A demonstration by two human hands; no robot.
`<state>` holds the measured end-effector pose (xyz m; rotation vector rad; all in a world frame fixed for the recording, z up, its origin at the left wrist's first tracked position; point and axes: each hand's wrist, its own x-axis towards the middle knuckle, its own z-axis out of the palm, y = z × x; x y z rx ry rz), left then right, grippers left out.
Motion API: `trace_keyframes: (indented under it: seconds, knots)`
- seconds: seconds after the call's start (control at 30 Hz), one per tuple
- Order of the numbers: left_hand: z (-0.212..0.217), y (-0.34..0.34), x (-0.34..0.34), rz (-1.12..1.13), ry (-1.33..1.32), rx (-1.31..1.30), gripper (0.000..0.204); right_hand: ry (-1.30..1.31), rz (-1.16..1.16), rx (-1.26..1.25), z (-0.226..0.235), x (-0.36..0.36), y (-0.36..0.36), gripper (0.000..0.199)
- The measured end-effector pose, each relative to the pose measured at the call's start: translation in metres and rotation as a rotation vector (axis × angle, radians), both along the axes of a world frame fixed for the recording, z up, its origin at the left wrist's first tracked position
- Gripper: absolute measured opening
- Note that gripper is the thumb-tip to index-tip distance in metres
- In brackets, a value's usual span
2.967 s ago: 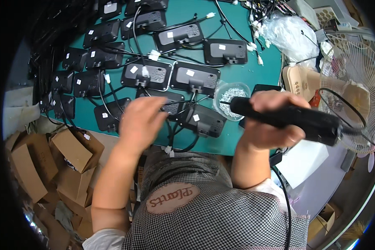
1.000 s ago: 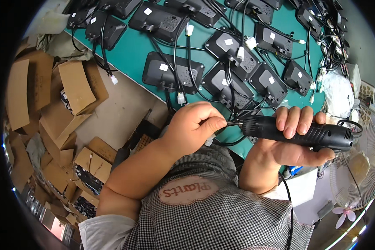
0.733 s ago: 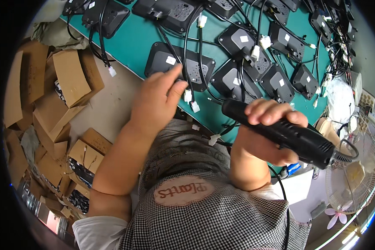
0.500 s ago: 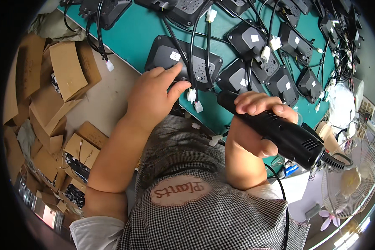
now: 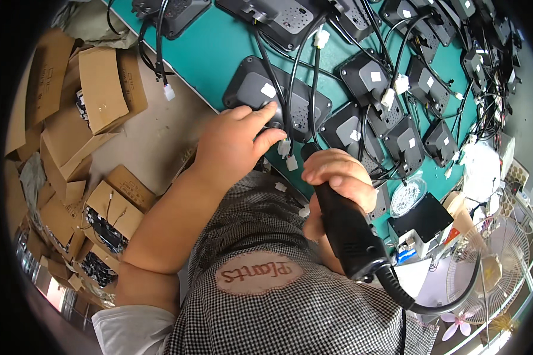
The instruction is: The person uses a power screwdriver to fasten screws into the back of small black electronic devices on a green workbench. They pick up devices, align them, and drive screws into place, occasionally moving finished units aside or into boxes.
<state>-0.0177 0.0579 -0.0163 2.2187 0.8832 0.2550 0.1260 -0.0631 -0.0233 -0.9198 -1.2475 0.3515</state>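
Observation:
A black plastic housing [image 5: 251, 83] with a white label and a speckled panel lies on the green work table. My left hand [image 5: 228, 142] rests over its near edge, index finger stretched onto the surface and thumb apart. Beside that thumb, black cables run down to white connectors [image 5: 291, 162]. My right hand [image 5: 343, 183] is wrapped around a black corded electric screwdriver [image 5: 352, 239]. The tool's front end points at the housing's near right corner; its bit cannot be made out. Its thick cord [image 5: 400, 290] curves off to the right.
Several similar housings [image 5: 361, 74] with cables cover the table [image 5: 195, 50] to the right and back. A round clear dish [image 5: 407, 196] and a black box [image 5: 423, 218] stand at right, near a fan [image 5: 491, 266]. Cardboard boxes [image 5: 103, 83] crowd the floor at left.
The screwdriver has swung round, its back end coming down toward me and its front end nearer the housing. The dish and black box have come into sight. My left hand stays on the housing.

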Motion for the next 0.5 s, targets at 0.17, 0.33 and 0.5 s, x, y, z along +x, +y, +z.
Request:
trace_keyframes:
  seconds: [0.17, 0.33, 0.5]
  knots:
    - [-0.003, 0.002, 0.002, 0.046, -0.091, -0.055, 0.041, 0.324, -0.249, -0.097, 0.013, -0.008, 0.008, 0.065]
    - [0.009, 0.005, -0.011, 0.385, -0.412, -1.183, 0.044, 0.431, -0.251, 0.037, 0.064, 0.017, 0.022, 0.071]
    - [0.022, 0.01, -0.026, 0.321, -0.839, -1.723, 0.069, 0.677, -0.072, 0.009, 0.097, -0.002, 0.056, 0.073]
